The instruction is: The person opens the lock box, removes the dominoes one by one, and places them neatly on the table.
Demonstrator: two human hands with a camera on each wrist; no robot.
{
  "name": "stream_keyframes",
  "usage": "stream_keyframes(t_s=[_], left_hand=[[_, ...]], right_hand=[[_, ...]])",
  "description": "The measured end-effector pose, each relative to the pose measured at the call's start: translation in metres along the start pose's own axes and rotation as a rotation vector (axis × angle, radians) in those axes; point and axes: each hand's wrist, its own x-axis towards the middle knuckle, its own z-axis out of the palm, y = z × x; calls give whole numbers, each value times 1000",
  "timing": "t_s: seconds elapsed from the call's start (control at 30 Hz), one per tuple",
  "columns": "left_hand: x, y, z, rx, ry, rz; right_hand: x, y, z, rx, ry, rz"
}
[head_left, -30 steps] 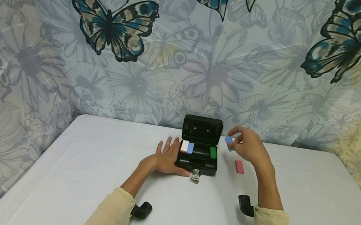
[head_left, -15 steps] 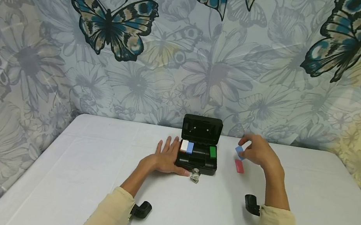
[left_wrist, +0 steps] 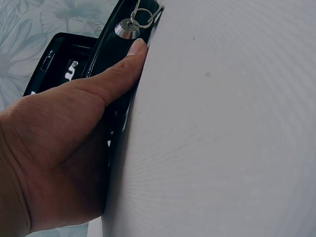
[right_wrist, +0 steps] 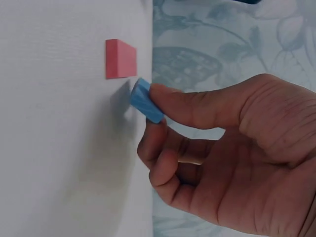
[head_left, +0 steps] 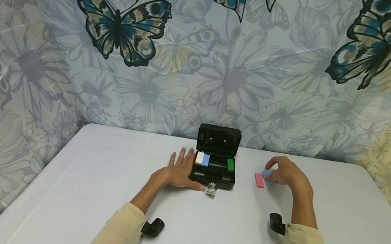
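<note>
My right hand (head_left: 289, 173) pinches a small blue block (right_wrist: 146, 100) between thumb and fingertips, just above the table. Beside it a pink-red block (head_left: 259, 180) lies on the white cloth. Left of these stands a black cash box (head_left: 222, 184) with its lid (head_left: 218, 140) raised. Against the box's left side rests my left hand (head_left: 179, 175), fingers spread and straight. In the left wrist view its thumb (left_wrist: 121, 74) lies along the box's front, close to the lock (left_wrist: 127, 29). A white block (head_left: 199, 157), a blue block (head_left: 206, 160) and a green block (head_left: 230, 164) sit inside the box.
Keys (head_left: 211, 192) hang from the lock at the box's front. A white cloth covers the table (head_left: 199, 242), whose far edge meets a butterfly-print backdrop (head_left: 169, 92). Black wrist cameras (head_left: 153, 227) are worn at both sleeves.
With the blue block pinched in it, my right hand has moved right and nearer, from beside the lid to just right of the pink-red block. My left hand and the box stay put.
</note>
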Motion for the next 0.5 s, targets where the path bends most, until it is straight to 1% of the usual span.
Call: stream_keyframes(t_s=[0.27, 0.5], left_hand=[[1, 0, 0, -8, -5, 2], [0, 0, -1, -10, -5, 3]], right_hand=[[-1, 4, 1, -20, -52, 30], [-1, 1, 2, -24, -75, 28]])
